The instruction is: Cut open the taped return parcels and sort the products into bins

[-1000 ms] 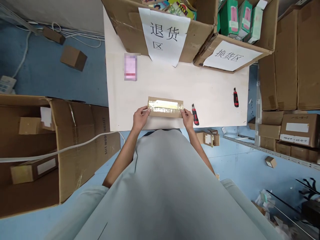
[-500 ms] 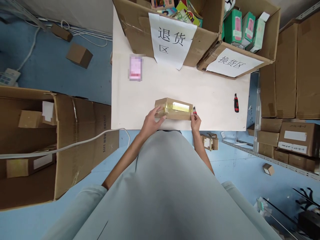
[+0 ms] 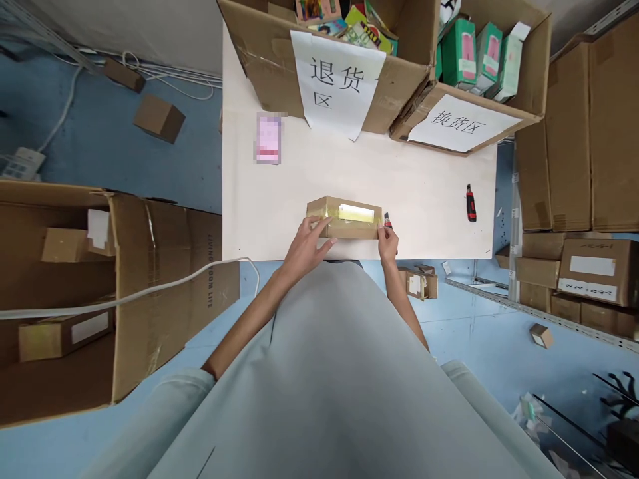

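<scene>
A small taped cardboard box (image 3: 355,229) with a white label lies near the front edge of the white table (image 3: 424,199). My left hand (image 3: 305,249) rests on the box's left end, its fingers spread over the tape. At the right end, my right hand (image 3: 388,245) has its fingers closed round a red and black cutter (image 3: 387,218), whose tip points away from me. The right fingertips are beside the box's edge.
Two open cartons with paper signs, a brown one (image 3: 259,70) and a smaller one (image 3: 529,110), stand at the table's back. A second cutter (image 3: 470,203) lies right, a pink blurred item (image 3: 268,138) left. A large open carton (image 3: 164,266) stands left of the table.
The fingers of my left hand have shifted on the box, and the thumb has moved off its front side. The whole view has shifted slightly.
</scene>
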